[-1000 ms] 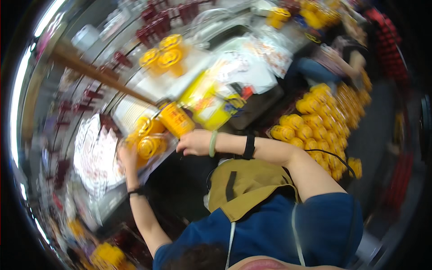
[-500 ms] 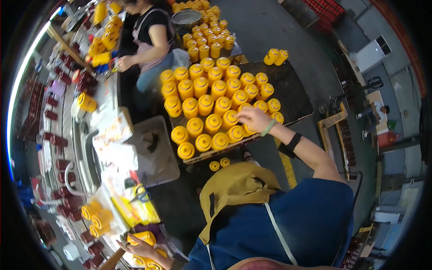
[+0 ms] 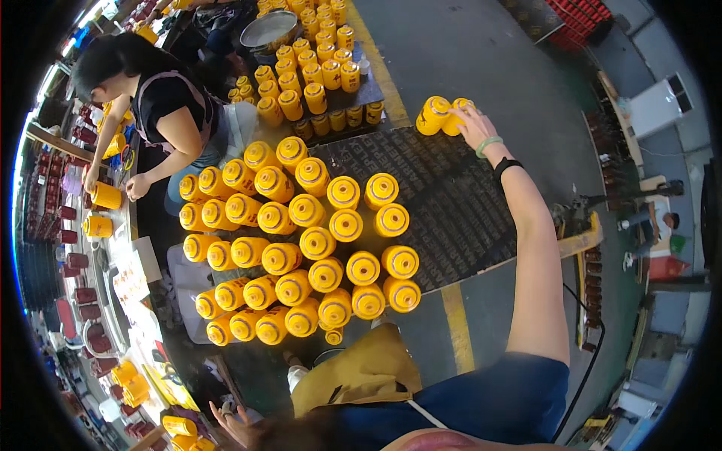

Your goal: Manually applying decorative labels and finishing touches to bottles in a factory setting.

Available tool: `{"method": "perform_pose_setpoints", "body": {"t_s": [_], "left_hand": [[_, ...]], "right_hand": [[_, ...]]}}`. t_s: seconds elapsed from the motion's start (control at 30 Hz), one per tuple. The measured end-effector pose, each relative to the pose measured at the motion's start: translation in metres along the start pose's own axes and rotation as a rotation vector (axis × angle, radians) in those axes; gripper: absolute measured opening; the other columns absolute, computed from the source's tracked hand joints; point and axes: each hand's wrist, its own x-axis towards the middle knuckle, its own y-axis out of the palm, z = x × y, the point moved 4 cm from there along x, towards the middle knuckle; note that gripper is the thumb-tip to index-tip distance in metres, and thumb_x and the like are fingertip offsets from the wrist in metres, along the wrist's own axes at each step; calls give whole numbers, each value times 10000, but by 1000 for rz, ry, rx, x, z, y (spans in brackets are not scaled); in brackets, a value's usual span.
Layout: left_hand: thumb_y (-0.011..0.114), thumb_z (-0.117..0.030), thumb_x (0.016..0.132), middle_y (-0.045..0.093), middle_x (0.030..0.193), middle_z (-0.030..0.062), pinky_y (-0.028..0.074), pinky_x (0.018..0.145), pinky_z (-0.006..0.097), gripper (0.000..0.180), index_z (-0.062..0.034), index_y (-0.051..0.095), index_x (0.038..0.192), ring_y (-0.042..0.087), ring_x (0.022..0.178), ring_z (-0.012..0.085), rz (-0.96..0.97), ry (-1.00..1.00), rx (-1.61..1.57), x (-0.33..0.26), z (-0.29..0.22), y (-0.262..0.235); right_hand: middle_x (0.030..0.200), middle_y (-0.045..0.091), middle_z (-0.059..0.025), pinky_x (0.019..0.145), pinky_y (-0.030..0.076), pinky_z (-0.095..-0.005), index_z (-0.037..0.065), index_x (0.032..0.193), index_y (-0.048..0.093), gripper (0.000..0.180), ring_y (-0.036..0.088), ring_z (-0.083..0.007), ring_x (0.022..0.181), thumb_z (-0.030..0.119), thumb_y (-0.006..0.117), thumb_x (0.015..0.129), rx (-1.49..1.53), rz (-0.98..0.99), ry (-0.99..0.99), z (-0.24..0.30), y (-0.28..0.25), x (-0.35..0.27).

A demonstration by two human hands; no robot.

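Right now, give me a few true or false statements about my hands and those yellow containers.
1. The right hand touches yellow containers at the dark mat's far edge. True.
2. The left hand is on the same pair. False: it is low, near the workbench.
3. The big cluster of yellow containers lies toppled. False: they stand upright.
4. Another person works at the bench. True.

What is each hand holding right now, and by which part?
The right hand rests on the side of a yellow container lying by another on the dark mat; a closed grip cannot be told. The left hand holds nothing.
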Motion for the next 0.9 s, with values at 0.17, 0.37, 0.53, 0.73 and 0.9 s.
{"method": "perform_pose_setpoints", "body": {"t_s": [0.17,0.37,0.53,0.73,0.9], "left_hand": [[618,-122,934,431,1462,296,374,1121,461,315,125,615,1128,446,1344,434,89,-142,45,-15,-69,1],[621,-118,919,362,1534,259,359,1129,443,319,123,600,1126,415,1373,422,108,-317,85,-75,-50,-19],[644,-123,908,357,1544,247,334,1138,451,329,118,592,1126,391,1393,421,239,-316,134,-73,-33,-12],[659,-132,905,388,1527,243,358,1123,422,303,100,634,1098,417,1381,392,226,-424,133,-73,-35,-9],[669,-153,904,395,1526,228,383,1097,414,309,93,646,1090,437,1363,382,244,-430,141,-88,-19,-1]], "right_hand": [[1476,479,-139,1137,365,-460,273,1485,444,536,449,-356,1359,232,602,975,-84,35,-83,-46,51,54],[1370,581,-161,1100,389,-478,276,1499,436,549,535,-344,1282,288,599,975,47,-29,-174,-72,81,70],[1284,631,-162,1041,426,-482,224,1394,527,493,566,-371,1206,192,654,919,77,-107,-199,-75,78,66],[932,642,-177,791,527,-434,81,1136,657,252,662,-333,901,245,651,945,226,122,-116,-80,79,112],[962,653,-212,773,495,-474,30,1113,644,241,620,-414,900,214,608,961,324,145,132,-87,106,115]]}}
